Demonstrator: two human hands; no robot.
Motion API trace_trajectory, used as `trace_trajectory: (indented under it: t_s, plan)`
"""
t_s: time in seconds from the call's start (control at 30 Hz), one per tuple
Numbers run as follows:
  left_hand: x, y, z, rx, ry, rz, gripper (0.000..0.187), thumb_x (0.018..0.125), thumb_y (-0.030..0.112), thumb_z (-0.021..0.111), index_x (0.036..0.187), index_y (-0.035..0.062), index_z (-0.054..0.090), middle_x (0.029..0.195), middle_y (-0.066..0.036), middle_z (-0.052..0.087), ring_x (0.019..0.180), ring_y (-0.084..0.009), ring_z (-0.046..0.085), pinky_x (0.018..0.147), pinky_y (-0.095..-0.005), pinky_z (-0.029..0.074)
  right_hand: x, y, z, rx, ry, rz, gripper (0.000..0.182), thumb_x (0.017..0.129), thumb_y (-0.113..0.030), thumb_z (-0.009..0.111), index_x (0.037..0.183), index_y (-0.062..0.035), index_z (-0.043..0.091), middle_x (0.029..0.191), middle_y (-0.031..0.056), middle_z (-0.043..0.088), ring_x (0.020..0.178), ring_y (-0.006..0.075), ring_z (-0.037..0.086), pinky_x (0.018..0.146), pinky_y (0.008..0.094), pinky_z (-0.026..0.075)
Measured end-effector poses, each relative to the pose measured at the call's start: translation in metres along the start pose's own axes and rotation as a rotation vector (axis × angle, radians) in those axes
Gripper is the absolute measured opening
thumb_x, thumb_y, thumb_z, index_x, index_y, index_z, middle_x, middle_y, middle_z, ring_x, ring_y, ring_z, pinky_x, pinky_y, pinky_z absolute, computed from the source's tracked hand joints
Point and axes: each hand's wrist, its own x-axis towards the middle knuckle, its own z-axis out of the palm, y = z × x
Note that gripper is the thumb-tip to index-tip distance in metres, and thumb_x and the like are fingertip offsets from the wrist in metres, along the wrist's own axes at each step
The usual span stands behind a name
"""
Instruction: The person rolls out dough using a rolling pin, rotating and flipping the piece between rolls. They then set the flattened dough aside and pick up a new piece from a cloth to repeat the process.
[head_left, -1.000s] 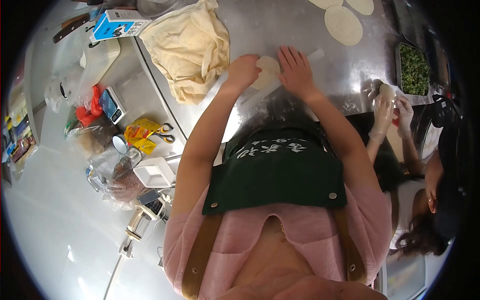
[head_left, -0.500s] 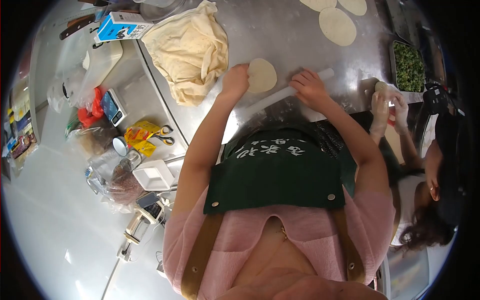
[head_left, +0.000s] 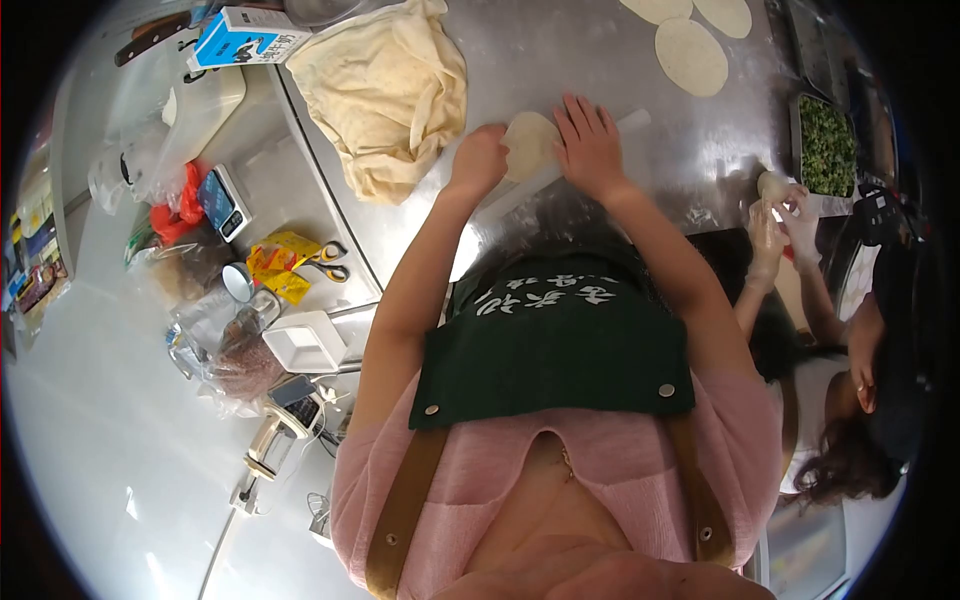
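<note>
Lying flat on the counter (head_left: 560,60), the dough round (head_left: 528,145) is btwn the L hand (head_left: 480,160) & R hand (head_left: 592,155). L hand is right at its L edge, fingers curled; can't tell if they pinch it. R hand is open, fingers out straight, palm over the long rolling pin (head_left: 634,122), which slants from near L to far R.

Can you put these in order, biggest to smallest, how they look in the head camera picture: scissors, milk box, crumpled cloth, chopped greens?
1. Crumpled cloth
2. Milk box and chopped greens: too alike to rank
3. Scissors
</note>
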Motion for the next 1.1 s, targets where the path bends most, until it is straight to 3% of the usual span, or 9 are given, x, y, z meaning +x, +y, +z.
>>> trace_trajectory:
  t_s: [0.27,0.4,0.6,0.7,0.77,0.9,0.97,1.1]
  plan:
    - [0.008,-0.001,0.005,-0.39,0.054,-0.131,0.033,0.076,0.013,0.067,0.105,-0.0011,0.066,0.096,-0.023,0.067,0.092,-0.0385,0.064,0.082,-0.0408,0.05,0.003,-0.003,0.0,-0.009,-0.006,0.036,0.054,0.086,-0.027,0.056,0.135,-0.005,0.047,0.144,0.0161,0.041,0.133,0.0338,0.039,0.109,0.0513,0.029]
    - [0.018,0.0,0.002,-0.312,-0.057,-0.128,0.032,0.076,0.017,0.067,0.104,0.0013,0.067,0.094,-0.021,0.068,0.091,-0.0367,0.065,0.08,-0.0411,0.051,0.024,-0.009,-0.001,-0.026,-0.007,0.044,0.057,0.084,-0.031,0.06,0.132,-0.0029,0.049,0.144,0.0159,0.041,0.133,0.0329,0.038,0.109,0.0508,0.029]
    - [0.023,0.031,-0.011,0.139,-0.161,-0.058,0.025,0.076,0.016,0.068,0.098,0.0033,0.068,0.092,-0.018,0.067,0.093,-0.0347,0.064,0.079,-0.0427,0.051,-0.018,0.006,-0.007,0.05,-0.074,-0.053,0.059,0.081,-0.032,0.066,0.131,-0.0051,0.049,0.147,0.014,0.037,0.132,0.032,0.038,0.11,0.05,0.028]
    - [0.009,0.039,-0.007,0.269,-0.088,0.052,0.02,0.078,0.015,0.067,0.093,0.0022,0.067,0.09,-0.018,0.066,0.09,-0.0359,0.063,0.077,-0.0442,0.051,-0.056,0.024,-0.025,0.127,-0.155,-0.173,0.059,0.076,-0.024,0.072,0.129,-0.0095,0.051,0.144,0.0105,0.041,0.133,0.0292,0.039,0.112,0.049,0.028]
    - [-0.001,0.044,-0.003,0.311,-0.07,0.107,0.022,0.08,0.017,0.067,0.09,-0.0017,0.064,0.088,-0.019,0.065,0.084,-0.0382,0.063,0.075,-0.0455,0.049,-0.065,0.034,-0.033,0.136,-0.179,-0.232,0.052,0.071,-0.02,0.075,0.118,-0.0108,0.056,0.13,0.0083,0.049,0.127,0.0277,0.044,0.111,0.0485,0.03]
    - [-0.002,0.061,-0.029,0.078,-0.075,0.024,0.019,0.079,0.013,0.066,0.091,-0.0014,0.064,0.091,-0.021,0.065,0.087,-0.0393,0.062,0.077,-0.0458,0.049,-0.074,0.045,-0.046,0.207,-0.255,-0.176,0.043,0.066,-0.014,0.076,0.106,-0.0119,0.061,0.107,0.0041,0.055,0.115,0.0246,0.05,0.108,0.0463,0.034]
    - [0.01,0.049,-0.025,0.102,-0.107,-0.128,0.015,0.078,0.01,0.065,0.091,0.0006,0.065,0.092,-0.021,0.065,0.092,-0.0381,0.062,0.078,-0.0458,0.049,-0.065,0.045,-0.051,0.227,-0.21,-0.207,0.041,0.066,-0.014,0.077,0.104,-0.0122,0.061,0.105,0.0034,0.056,0.111,0.0237,0.051,0.108,0.0452,0.034]
    - [0.012,0.014,-0.01,0.144,-0.089,-0.067,0.015,0.078,0.009,0.066,0.089,-0.0006,0.065,0.09,-0.022,0.065,0.089,-0.0399,0.062,0.077,-0.0471,0.049,-0.034,0.041,-0.051,0.215,-0.184,-0.273,0.037,0.067,-0.015,0.077,0.101,-0.0123,0.061,0.104,0.0032,0.057,0.11,0.0227,0.051,0.107,0.0435,0.034]
